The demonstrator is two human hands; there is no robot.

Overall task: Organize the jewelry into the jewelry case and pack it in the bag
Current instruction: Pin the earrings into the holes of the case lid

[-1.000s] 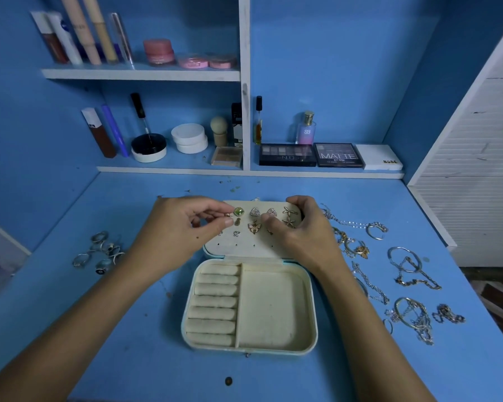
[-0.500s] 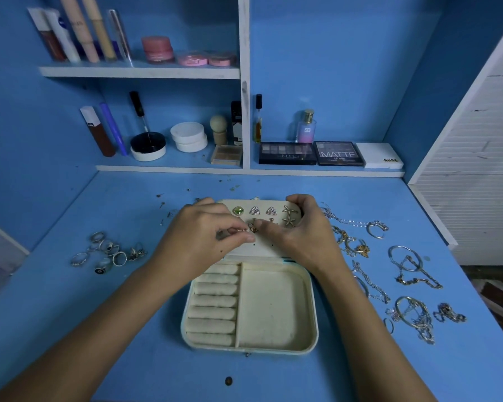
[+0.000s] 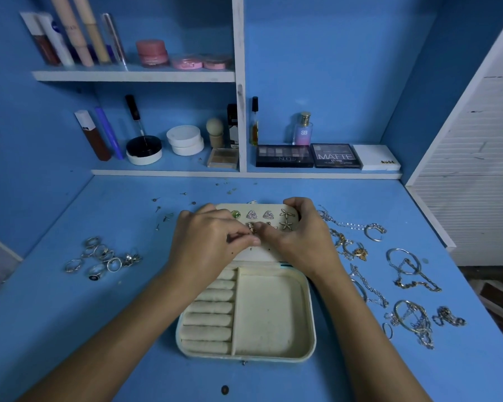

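Two triangular studs [image 3: 260, 215], two starfish [image 3: 287, 219], perhaps nine rings [image 3: 100, 258].

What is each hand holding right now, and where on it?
The left hand pinches a small earring at its fingertips over the case lid; which part cannot be told. The right hand grips the lid's far right corner.

We see the white divider post [image 3: 238, 82] of the blue shelves. To its left on the lower shelf stand a round white jar [image 3: 185, 140] and a black-lidded pot [image 3: 143, 150]. To its right lie three eyeshadow palettes [image 3: 336, 155] and a perfume bottle [image 3: 303, 129]. Up left, pink jars [image 3: 152, 52].
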